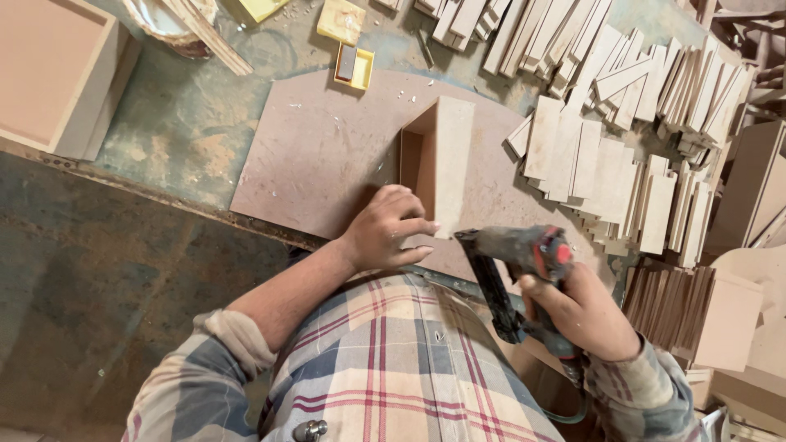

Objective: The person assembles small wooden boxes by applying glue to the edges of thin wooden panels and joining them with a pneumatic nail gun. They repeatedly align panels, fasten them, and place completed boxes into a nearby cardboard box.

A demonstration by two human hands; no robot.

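An open box frame of pale fibreboard (443,155) stands on a brown board (319,155) lying on the workbench. My left hand (391,229) grips the near end of that frame, fingers pressed against its side wall. My right hand (583,315) holds a grey nail gun with a red cap (524,254), its long black magazine pointing down toward my plaid shirt. The gun's nose sits just right of the frame's near corner, close to my left fingertips.
Many cut fibreboard strips (606,164) lie piled at the right and along the back. A small yellow box of fasteners (353,67) sits behind the board. A shallow finished tray (57,74) rests at far left. Stacked panels (704,311) stand at lower right.
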